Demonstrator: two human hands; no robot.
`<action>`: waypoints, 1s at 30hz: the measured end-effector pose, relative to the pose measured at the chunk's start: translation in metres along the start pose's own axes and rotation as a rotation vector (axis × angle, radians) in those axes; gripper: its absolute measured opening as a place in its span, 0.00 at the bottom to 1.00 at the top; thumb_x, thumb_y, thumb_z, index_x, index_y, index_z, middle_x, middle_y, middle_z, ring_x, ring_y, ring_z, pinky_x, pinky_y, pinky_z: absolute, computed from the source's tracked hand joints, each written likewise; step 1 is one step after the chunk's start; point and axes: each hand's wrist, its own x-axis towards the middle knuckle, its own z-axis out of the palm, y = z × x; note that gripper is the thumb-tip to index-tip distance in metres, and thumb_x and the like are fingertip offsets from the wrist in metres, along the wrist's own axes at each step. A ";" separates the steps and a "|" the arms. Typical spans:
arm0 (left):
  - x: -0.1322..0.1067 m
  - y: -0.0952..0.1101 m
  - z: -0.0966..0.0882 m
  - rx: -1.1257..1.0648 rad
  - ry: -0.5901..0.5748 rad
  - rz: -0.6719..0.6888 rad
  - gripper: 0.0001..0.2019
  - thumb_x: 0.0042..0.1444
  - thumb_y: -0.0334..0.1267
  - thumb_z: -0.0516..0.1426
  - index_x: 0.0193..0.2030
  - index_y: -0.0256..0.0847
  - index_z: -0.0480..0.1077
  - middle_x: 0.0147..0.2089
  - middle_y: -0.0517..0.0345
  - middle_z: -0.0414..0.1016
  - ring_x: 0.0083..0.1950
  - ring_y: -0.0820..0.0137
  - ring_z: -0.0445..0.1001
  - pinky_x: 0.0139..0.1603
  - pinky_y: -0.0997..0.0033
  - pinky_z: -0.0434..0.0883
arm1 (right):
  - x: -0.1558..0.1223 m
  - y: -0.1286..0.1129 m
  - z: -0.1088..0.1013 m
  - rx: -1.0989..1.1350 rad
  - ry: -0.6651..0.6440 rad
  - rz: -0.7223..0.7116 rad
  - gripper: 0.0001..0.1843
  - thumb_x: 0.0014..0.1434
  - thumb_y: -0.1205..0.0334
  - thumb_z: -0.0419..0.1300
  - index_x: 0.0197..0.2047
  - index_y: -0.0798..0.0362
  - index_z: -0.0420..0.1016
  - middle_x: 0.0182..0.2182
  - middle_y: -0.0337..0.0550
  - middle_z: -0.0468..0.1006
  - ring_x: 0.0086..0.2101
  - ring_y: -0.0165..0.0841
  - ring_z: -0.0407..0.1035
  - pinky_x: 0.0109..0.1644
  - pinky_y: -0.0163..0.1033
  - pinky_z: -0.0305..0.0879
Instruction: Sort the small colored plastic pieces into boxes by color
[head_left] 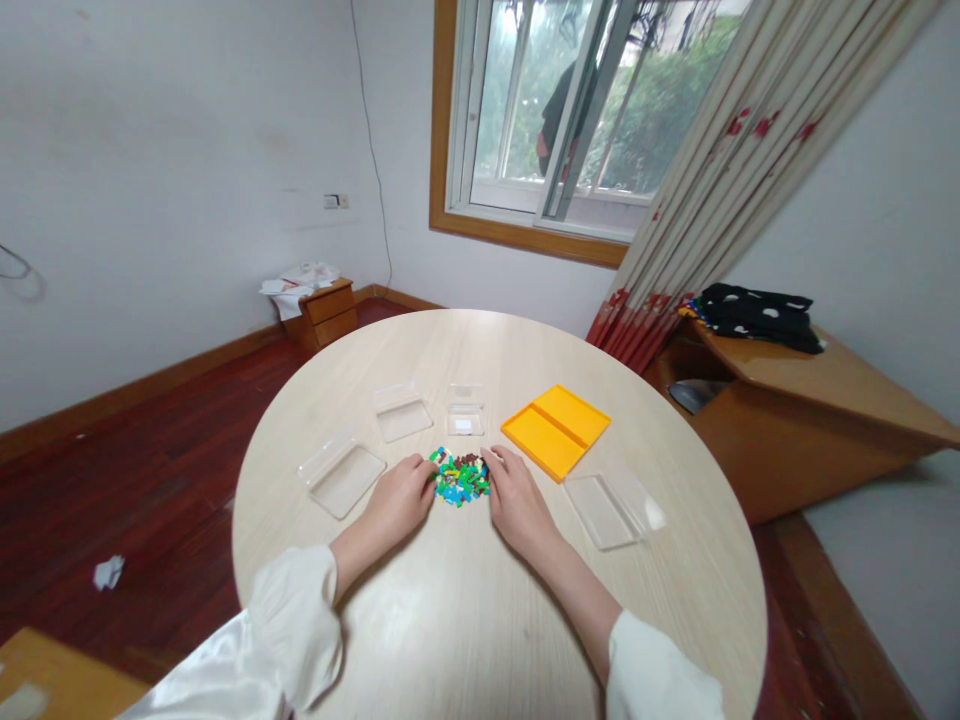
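A small heap of tiny coloured pieces [460, 477], green, blue, brown and yellow, lies on the round pale wooden table [480, 610]. My left hand [400, 497] rests against the heap's left side with its fingers curled in. My right hand [516, 497] lies flat against the right side, fingers together and stretched toward the pieces. Both hands cup the heap between them. Neither hand visibly lifts anything.
Clear plastic trays lie around the heap: one at the left [343, 477], two behind [403, 412] [466, 410], one at the right [609, 505]. An open orange box [556, 428] sits behind right. A wooden desk [810, 400] with dark cloth stands right; a window and curtain are behind.
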 end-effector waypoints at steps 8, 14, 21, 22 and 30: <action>0.044 -0.003 -0.005 -0.130 0.036 -0.014 0.11 0.56 0.33 0.50 0.38 0.36 0.73 0.37 0.50 0.75 0.39 0.65 0.72 0.41 0.69 0.67 | -0.004 0.006 0.007 0.132 0.005 0.036 0.23 0.57 0.76 0.45 0.52 0.56 0.69 0.42 0.52 0.73 0.44 0.38 0.66 0.50 0.45 0.66; 0.048 -0.010 0.006 -0.063 0.074 0.026 0.13 0.57 0.29 0.47 0.41 0.38 0.72 0.42 0.49 0.73 0.44 0.65 0.72 0.45 0.68 0.67 | 0.016 0.024 0.013 0.284 0.088 0.098 0.23 0.53 0.78 0.44 0.45 0.57 0.75 0.37 0.50 0.75 0.40 0.36 0.69 0.47 0.43 0.67; 0.045 -0.025 0.011 -0.148 0.110 0.103 0.13 0.57 0.27 0.48 0.40 0.37 0.73 0.40 0.50 0.73 0.43 0.67 0.71 0.46 0.70 0.67 | 0.037 0.018 0.013 0.277 -0.124 -0.083 0.24 0.49 0.82 0.49 0.43 0.55 0.78 0.42 0.50 0.76 0.44 0.35 0.69 0.49 0.41 0.66; 0.045 -0.026 0.012 -0.153 0.103 0.113 0.13 0.56 0.27 0.48 0.40 0.37 0.73 0.39 0.50 0.73 0.43 0.67 0.71 0.46 0.70 0.67 | 0.037 0.017 0.011 0.267 -0.160 -0.089 0.24 0.49 0.82 0.49 0.42 0.55 0.78 0.41 0.49 0.77 0.43 0.34 0.69 0.49 0.40 0.66; 0.045 -0.024 0.016 -0.182 0.069 0.178 0.14 0.53 0.24 0.50 0.39 0.37 0.74 0.39 0.51 0.74 0.43 0.67 0.71 0.46 0.70 0.67 | 0.033 0.020 -0.006 0.268 -0.250 0.016 0.14 0.55 0.77 0.53 0.37 0.57 0.78 0.35 0.48 0.77 0.37 0.32 0.69 0.44 0.36 0.64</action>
